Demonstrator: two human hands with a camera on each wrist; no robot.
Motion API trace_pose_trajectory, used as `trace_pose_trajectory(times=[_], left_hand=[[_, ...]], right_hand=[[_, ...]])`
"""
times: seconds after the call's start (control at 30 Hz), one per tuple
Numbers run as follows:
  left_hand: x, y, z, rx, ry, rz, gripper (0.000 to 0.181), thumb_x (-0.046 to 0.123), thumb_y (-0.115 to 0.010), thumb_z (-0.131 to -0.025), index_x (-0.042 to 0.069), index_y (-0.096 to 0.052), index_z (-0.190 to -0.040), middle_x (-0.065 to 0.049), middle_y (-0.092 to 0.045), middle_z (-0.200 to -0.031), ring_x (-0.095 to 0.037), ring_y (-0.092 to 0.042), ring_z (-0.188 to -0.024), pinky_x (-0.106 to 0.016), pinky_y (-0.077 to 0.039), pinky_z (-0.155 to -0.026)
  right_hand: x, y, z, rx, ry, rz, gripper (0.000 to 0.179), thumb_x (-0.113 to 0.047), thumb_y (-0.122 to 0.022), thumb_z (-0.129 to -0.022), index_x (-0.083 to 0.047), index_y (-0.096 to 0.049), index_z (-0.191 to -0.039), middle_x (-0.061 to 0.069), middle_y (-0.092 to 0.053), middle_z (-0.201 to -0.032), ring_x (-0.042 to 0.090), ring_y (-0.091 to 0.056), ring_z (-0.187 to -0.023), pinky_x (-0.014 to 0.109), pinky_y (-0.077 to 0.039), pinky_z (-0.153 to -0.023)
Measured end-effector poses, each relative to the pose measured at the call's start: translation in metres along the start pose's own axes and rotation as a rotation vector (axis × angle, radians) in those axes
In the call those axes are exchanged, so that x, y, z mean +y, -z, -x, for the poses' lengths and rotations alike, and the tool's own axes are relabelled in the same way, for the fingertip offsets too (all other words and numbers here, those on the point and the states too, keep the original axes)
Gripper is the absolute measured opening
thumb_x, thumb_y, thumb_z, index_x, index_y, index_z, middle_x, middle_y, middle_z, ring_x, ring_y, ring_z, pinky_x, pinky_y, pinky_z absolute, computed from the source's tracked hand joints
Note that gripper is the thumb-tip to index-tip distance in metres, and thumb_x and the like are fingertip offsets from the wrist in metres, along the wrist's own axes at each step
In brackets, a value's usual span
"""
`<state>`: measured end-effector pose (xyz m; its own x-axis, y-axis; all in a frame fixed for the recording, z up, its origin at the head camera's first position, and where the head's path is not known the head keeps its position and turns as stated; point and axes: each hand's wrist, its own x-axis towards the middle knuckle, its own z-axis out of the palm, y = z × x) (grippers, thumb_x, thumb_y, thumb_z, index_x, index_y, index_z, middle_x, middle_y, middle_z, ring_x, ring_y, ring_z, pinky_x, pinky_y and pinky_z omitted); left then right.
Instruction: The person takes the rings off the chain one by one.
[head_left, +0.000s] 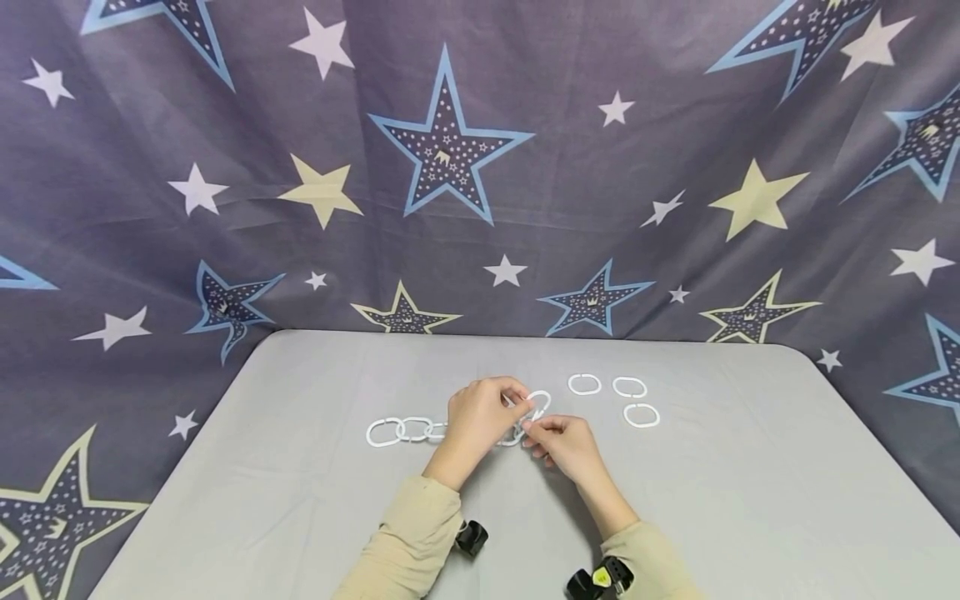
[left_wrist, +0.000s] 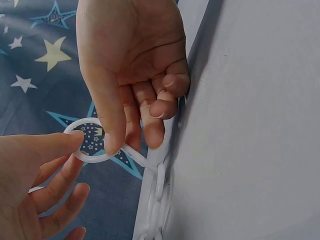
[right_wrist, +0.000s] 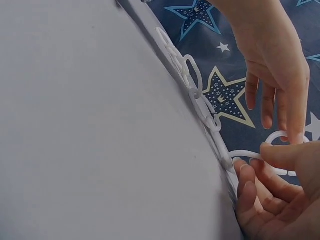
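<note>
A white plastic chain link [left_wrist: 92, 160] is pinched between the thumb and fingertips of my left hand [head_left: 477, 417]. My right hand [head_left: 566, 446] pinches the end link [right_wrist: 245, 153] of a white link chain [head_left: 386, 444], its fingertips right where the two links overlap. In the left wrist view, the right thumb presses on the held link's edge. The chain runs left across the grey table, its middle hidden behind my left hand in the head view. The right wrist view shows several joined links of the chain.
Three loose white links, a left one [head_left: 584, 393], an upper right one [head_left: 629, 396] and a lower right one [head_left: 641, 427], lie beyond my right hand. A star-patterned curtain [head_left: 555, 192] hangs behind the far edge of the grey table [head_left: 750, 483].
</note>
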<state>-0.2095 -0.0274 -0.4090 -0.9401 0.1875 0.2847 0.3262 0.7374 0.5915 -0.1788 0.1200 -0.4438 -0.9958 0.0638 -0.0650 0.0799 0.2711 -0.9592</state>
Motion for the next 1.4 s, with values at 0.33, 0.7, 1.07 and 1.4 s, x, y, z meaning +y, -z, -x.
trace_pose_trajectory(times=[0.33,0.7,1.07,1.4], left_hand=[[-0.001,0.000,0.000,0.022,-0.016,-0.029,0.010,0.038,-0.078,-0.084,0.029,-0.076,-0.087,0.021,-0.068,-0.077,-0.001,-0.057,-0.068,-0.028,-0.043,-0.065],[-0.004,0.000,0.001,0.039,0.014,-0.054,0.010,0.037,-0.078,-0.085,0.028,-0.077,-0.089,0.017,-0.070,-0.079,-0.002,-0.057,-0.064,-0.028,-0.043,-0.063],[-0.010,0.001,-0.001,0.030,0.034,-0.060,0.015,0.042,-0.074,-0.087,0.028,-0.077,-0.090,0.016,-0.069,-0.077,-0.007,-0.059,-0.066,-0.029,-0.043,-0.063],[-0.015,0.002,-0.003,0.027,0.058,-0.043,0.017,0.041,-0.073,-0.088,0.027,-0.078,-0.095,0.013,-0.071,-0.081,-0.010,-0.061,-0.068,-0.032,-0.045,-0.065]], right_hand=[[-0.002,0.002,0.002,0.032,0.018,0.019,0.016,-0.010,-0.074,-0.087,0.005,-0.074,-0.085,0.011,-0.071,-0.070,0.015,-0.062,-0.052,0.024,-0.047,-0.046],[-0.003,0.005,0.003,0.058,0.040,0.068,0.009,-0.006,-0.075,-0.085,0.003,-0.073,-0.085,0.009,-0.069,-0.067,0.014,-0.059,-0.051,0.025,-0.048,-0.044],[-0.003,0.005,0.001,0.073,0.042,0.062,0.010,-0.007,-0.076,-0.084,0.002,-0.074,-0.087,0.013,-0.068,-0.068,0.016,-0.061,-0.054,0.027,-0.050,-0.047],[-0.001,0.006,-0.001,0.085,0.049,0.057,0.009,-0.006,-0.076,-0.084,0.003,-0.074,-0.087,0.013,-0.069,-0.069,0.016,-0.061,-0.053,0.024,-0.048,-0.046]])
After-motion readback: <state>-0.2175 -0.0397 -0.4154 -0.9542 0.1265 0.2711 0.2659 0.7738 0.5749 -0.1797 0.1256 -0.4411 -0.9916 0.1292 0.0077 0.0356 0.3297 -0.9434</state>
